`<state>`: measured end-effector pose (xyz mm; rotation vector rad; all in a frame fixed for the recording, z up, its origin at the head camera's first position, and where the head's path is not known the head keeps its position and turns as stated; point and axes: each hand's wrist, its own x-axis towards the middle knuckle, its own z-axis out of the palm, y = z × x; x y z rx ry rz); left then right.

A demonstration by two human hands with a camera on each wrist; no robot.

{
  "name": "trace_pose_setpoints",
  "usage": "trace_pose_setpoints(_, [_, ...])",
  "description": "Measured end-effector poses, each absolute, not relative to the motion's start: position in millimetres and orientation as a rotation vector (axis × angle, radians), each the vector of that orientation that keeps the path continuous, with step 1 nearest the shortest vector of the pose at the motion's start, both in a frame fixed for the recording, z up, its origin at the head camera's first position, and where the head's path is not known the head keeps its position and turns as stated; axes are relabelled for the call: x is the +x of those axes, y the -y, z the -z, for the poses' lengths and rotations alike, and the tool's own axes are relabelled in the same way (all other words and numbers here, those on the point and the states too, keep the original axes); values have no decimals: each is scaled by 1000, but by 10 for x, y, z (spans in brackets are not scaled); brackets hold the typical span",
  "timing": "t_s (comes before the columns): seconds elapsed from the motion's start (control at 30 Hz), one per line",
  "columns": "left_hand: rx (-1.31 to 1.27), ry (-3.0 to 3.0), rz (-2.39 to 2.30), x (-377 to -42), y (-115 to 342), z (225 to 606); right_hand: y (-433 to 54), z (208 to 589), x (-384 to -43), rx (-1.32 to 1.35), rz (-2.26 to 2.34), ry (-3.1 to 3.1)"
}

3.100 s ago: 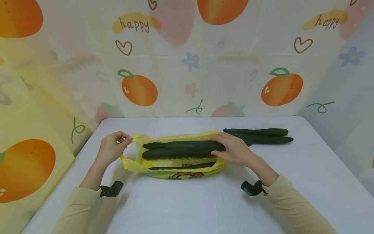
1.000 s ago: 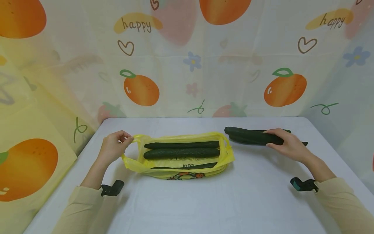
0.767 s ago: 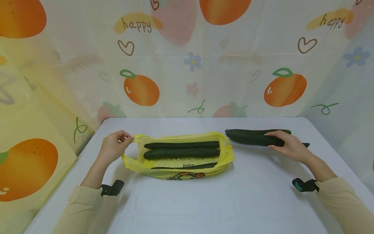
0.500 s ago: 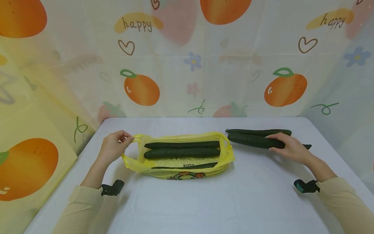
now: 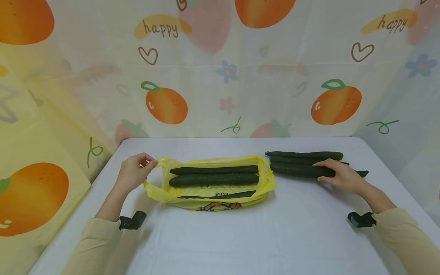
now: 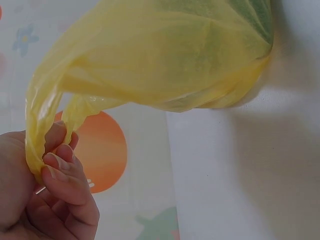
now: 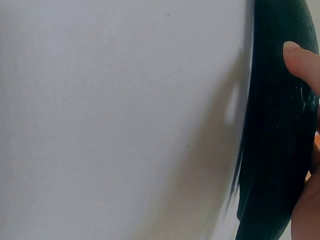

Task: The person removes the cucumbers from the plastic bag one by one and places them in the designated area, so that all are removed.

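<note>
My left hand [image 5: 135, 173] pinches the handle of a yellow plastic bag [image 5: 209, 205], drawing it out to the left; the left wrist view shows the handle looped between thumb and fingers. Inside the bag's upturned opening lie two long dark green cucumbers [image 5: 214, 179] side by side. A third dark green strip shows along the front wall, mostly hidden by the plastic. To the right, my right hand [image 5: 343, 176] grips another cucumber [image 5: 295, 170], thumb on its near side and fingers over the top. That cucumber lies low over the table, in front of two more cucumbers [image 5: 306, 155].
The table [image 5: 220, 244] has a white cover. A patterned curtain [image 5: 203, 103] hangs behind its back edge and along both sides. Small dark cameras are strapped to both wrists, under beige sleeves [image 5: 91, 244].
My right hand has carried a cucumber out of the bag to the right, then brought it forward and down in front of the other two. The left hand keeps its pinch on the handle.
</note>
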<state>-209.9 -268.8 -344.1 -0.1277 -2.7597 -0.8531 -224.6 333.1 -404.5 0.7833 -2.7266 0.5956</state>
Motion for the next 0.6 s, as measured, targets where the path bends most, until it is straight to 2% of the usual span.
trace_pose_setpoints(0.6, [-124,2757,853,-2076,2693,3446,-3409,4116,-2308,785,-558,2751])
